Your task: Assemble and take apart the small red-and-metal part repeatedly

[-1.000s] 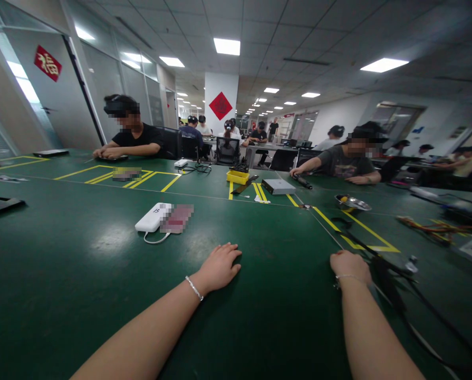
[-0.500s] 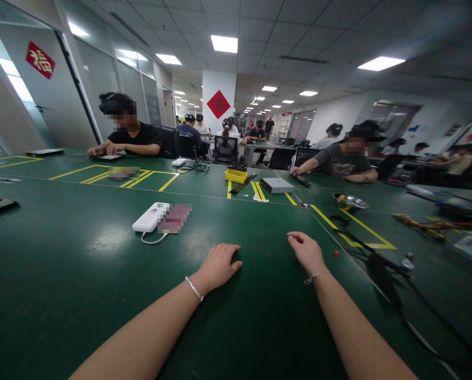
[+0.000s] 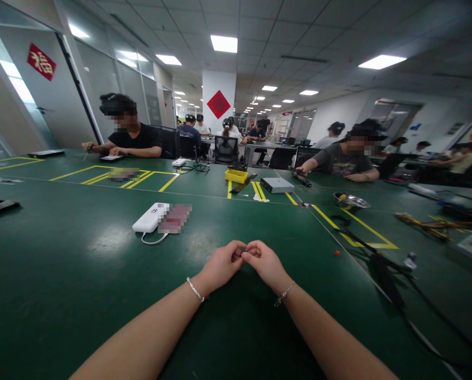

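Observation:
Over the green table, my left hand and my right hand meet at the fingertips. Both are closed in a pinch. A tiny dark thing shows between the fingers, too small to name. Left of my hands lies a white power bank with a short white cable, beside a blurred reddish object. To the right of my right hand is a small orange-red piece on the tabletop.
Black cables run along the right side. A metal bowl, a grey box and a yellow tray stand farther back among yellow tape lines. Two people sit across the table, one holding a dark tool.
My right hand has moved left until its fingertips meet those of my left hand. My left fingers have closed into a pinch. The person at the far left has raised a hand.

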The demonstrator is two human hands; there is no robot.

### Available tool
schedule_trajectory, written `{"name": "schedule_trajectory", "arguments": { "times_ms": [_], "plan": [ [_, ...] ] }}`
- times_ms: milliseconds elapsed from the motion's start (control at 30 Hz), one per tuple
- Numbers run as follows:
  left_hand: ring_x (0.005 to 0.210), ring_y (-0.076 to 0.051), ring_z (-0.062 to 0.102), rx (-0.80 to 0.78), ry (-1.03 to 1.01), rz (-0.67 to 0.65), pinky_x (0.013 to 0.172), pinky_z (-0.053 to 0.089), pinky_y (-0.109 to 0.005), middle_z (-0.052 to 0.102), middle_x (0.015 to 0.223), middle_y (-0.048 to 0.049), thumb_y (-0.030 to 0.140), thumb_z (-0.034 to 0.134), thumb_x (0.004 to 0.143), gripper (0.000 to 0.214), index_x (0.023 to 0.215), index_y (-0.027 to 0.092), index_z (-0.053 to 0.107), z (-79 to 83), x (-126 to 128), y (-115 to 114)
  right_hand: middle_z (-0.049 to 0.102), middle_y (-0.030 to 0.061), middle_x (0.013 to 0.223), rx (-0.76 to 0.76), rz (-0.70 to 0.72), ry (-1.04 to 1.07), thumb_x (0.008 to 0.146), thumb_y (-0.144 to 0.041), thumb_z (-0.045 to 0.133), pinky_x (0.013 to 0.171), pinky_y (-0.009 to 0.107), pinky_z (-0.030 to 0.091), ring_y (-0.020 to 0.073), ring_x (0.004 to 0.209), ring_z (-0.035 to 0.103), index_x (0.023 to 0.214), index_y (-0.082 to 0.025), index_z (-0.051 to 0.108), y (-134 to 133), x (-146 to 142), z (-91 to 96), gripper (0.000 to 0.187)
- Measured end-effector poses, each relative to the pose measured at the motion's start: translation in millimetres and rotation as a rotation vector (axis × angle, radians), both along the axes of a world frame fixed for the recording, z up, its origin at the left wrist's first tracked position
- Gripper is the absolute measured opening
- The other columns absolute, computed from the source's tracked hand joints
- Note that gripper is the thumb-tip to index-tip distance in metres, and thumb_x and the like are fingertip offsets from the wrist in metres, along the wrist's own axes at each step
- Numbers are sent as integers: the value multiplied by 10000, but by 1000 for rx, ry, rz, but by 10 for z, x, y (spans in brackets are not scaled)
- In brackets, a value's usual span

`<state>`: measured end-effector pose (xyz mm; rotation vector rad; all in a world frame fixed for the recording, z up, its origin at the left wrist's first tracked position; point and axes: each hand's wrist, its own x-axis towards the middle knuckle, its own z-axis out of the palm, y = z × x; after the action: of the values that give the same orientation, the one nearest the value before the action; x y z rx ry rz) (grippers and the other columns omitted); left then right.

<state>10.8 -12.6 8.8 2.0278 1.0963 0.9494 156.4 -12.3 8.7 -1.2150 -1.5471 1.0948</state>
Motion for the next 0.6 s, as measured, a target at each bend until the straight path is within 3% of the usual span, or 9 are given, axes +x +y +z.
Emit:
{"name": "schedule_trajectory", "arguments": {
  "times_ms": [100, 200, 233, 300, 433, 600],
  "plan": [
    [702, -119, 568, -95, -157, -23, 645, 432, -237, 607, 770, -8, 235, 489, 743, 198, 934, 184, 505, -49, -15, 45, 581, 17, 751, 79, -74, -245, 711, -364, 496, 664, 292, 422, 151, 710, 546, 861, -198, 516, 75, 226, 109, 224],
    [748, -123, 578, -244, -332, -78, 699, 438, -256, 607, 775, -24, 207, 518, 727, 172, 889, 157, 485, -88, -29, 94, 562, 87, 972, 193, -365, -725, 732, -333, 459, 800, 345, 370, 213, 915, 499, 974, -187, 536, 180, 710, 173, 293],
    [755, -124, 581, -287, -380, -87, 708, 438, -262, 610, 780, -31, 191, 527, 720, 163, 870, 150, 479, -93, -32, 107, 526, 113, 1060, 196, -470, -874, 734, -313, 449, 850, 367, 334, 241, 999, 454, 1024, -175, 526, 214, 912, 165, 330],
    [750, -126, 587, -358, -452, -86, 703, 440, -268, 619, 805, -49, 165, 537, 708, 148, 838, 141, 468, -91, -38, 127, 454, 142, 1164, 65, -640, -1058, 747, -305, 414, 864, 406, 318, 280, 1078, 393, 1129, -163, 471, 271, 1321, 101, 412],
    [700, -116, 591, -428, -490, -50, 658, 440, -256, 631, 852, -73, 166, 529, 719, 145, 843, 138, 459, -72, -49, 148, 417, 178, 1201, -171, -738, -1161, 772, -322, 320, 847, 442, 338, 299, 1121, 367, 1213, -149, 398, 344, 1908, -109, 481],
    [670, -109, 586, -443, -480, -21, 649, 431, -254, 631, 844, -75, 192, 514, 741, 257, 981, 133, 440, -60, -68, 149, 455, 138, 1194, -245, -720, -1172, 749, -260, 314, 808, 416, 393, 287, 1076, 427, 1166, -183, 467, 376, 2070, -202, 451]
  ]
}}
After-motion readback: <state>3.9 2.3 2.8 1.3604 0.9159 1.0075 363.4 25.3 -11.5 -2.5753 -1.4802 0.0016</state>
